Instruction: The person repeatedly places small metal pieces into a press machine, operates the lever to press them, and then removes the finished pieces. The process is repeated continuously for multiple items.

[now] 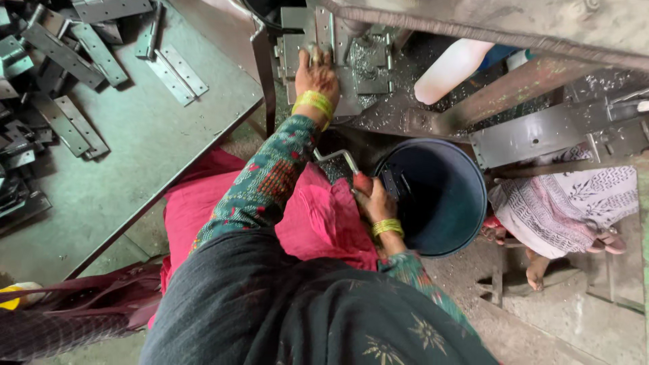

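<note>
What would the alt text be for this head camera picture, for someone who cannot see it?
Seen from above, a person's left hand presses on a metal hinge plate on a machine bed, while the right hand grips a red-tipped lever handle beside a dark blue bucket. More hinge plates lie on a grey table at left; another person's sandalled foot shows at right.

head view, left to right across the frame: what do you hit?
Pile of metal hinge plates → grey work table → left hand on a plate at the machine → right hand on a red-handled lever → dark blue bucket → another person's sandalled foot.
</note>
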